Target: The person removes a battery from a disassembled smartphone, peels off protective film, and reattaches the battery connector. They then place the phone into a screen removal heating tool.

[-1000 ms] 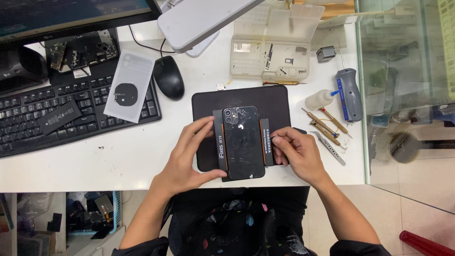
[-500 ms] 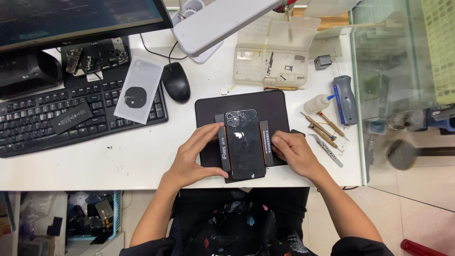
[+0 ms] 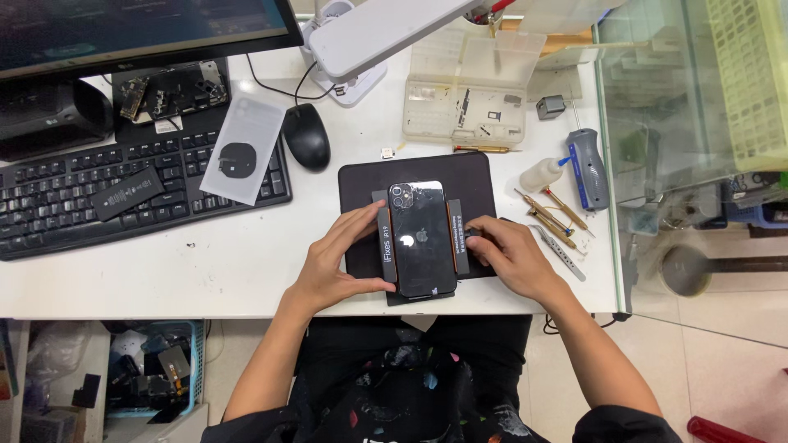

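On black mat (image 3: pixel 480 168), hands (image 3: pixel 341 262) (image 3: pixel 509 256) flanking clamped phone (image 3: pixel 423 238)

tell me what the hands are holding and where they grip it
The left hand grips the left side bar of the clamp fixture around the black phone; the right hand presses its right side.

Under your left hand (image 3: pixel 332 267) and right hand (image 3: pixel 507 256), the black phone (image 3: pixel 422 238) shows a glossy, glass-like back that throws a bright glare. The clamp (image 3: pixel 387 244) gripping it looks like matt dark plastic. Beneath sits a mat (image 3: pixel 476 176), matt black and soft-looking. Your table (image 3: pixel 230 262) is smooth and white. To the right, the tweezers (image 3: pixel 560 252) gleam like bare metal, and the parts box (image 3: pixel 468 90) is cloudy clear plastic.
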